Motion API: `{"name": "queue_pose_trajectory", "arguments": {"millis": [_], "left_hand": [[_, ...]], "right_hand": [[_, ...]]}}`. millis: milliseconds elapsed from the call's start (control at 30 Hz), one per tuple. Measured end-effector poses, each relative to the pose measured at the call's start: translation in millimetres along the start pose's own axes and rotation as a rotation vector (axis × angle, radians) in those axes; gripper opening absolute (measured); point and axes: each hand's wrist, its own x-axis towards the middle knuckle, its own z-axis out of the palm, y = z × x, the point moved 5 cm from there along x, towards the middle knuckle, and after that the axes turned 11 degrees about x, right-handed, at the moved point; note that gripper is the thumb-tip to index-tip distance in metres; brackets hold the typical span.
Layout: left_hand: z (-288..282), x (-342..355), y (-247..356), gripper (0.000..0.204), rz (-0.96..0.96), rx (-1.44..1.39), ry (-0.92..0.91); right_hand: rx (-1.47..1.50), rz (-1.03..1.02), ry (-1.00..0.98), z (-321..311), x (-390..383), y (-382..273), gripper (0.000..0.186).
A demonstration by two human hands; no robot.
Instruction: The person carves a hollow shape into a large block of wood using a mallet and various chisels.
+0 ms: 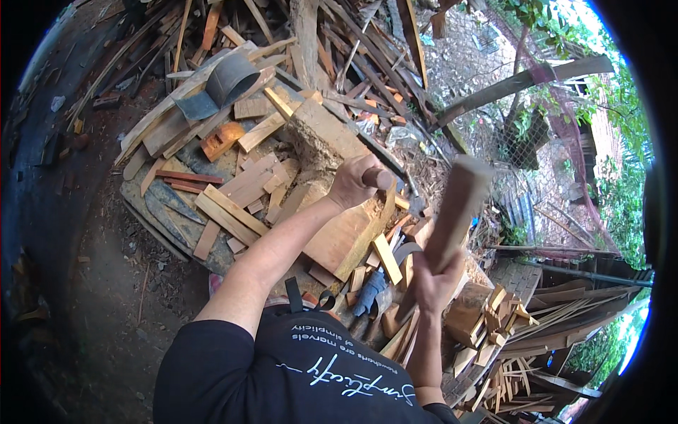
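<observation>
My left hand (347, 182) is closed around an upright tool with a round wooden handle (378, 177), held over a large carved wood block (339, 237); the tool's lower end is hidden. My right hand (432, 279) grips a long wooden club (455, 201), raised to the right of the block, its upper part blurred. A rough, chipped hollow shows in the block behind my left hand. Offcuts (229, 215) and thin reddish strips (189, 177) lie around the block on the cluttered work surface.
A curved dark sheet piece (229, 78) lies at the upper left among boards. Piled planks (360, 56) stand behind. A slanting beam (522, 88) and mesh fence (530, 141) are at the right. Split wood pieces (487, 318) crowd the lower right; bare dirt ground (120, 297) lies left.
</observation>
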Motion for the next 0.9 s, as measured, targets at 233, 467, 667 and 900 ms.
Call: {"name": "queue_pose_trajectory", "arguments": {"millis": [233,467,667,900], "left_hand": [[15,-2,-7,0.024,-0.071,-0.004,-0.06],[9,-6,-8,0.025,-0.04,0.019,-0.038],[16,-10,-12,0.023,-0.041,0.058,-0.091],[14,-8,-12,0.024,-0.034,0.047,-0.081]], "right_hand": [[-0.388,-0.036,-0.272,38,-3,24,0.042],[0.425,-0.008,0.088,6,-2,-9,0.045],[-0.035,0.067,-0.32,42,5,42,0.07],[0.185,0.286,-0.05,10,-14,35,0.053]]}}
